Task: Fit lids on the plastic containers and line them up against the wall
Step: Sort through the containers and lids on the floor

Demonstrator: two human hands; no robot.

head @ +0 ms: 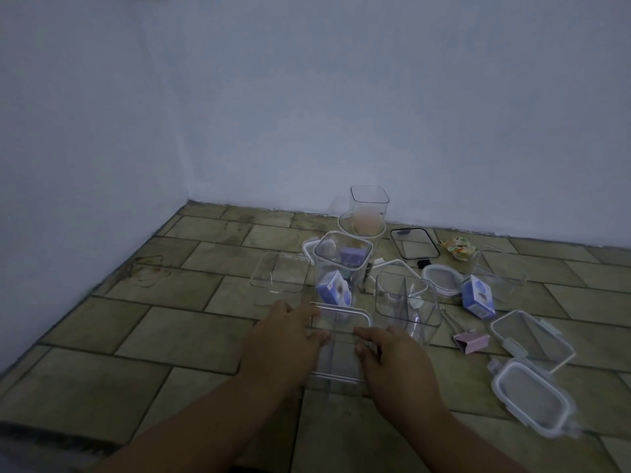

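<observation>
The container I'm working on (336,367) is a clear rectangular one on the tiled floor (170,336), close in front of me and well short of the wall (307,114), with a white-rimmed lid (341,322) lying on top of it. My hands are apart, one on each side. The left hand (283,339) has its fingers and thumb at the lid's left edge, and the right hand (392,363) has its own at the right edge. The view is too blurred for me to tell whether they grip the lid or only press on it. Just behind stands a tall clear container (341,268), open, with a small blue-and-white box (333,290) and a purple object (351,257) inside. To its left is a low clear container (280,274), and to its right a divided clear container (404,302), both open. Further back, a round container (362,227) holds something pale orange. Behind that a tall square container (369,203) stands against the wall. To the right, loose on the floor, lie a black-rimmed lid (415,247), an oval white-rimmed lid (440,279), a second blue-and-white box (478,297), a pink binder clip (469,341), a clear lid with clasps (532,339) and a white-rimmed rectangular lid (532,401).
</observation>
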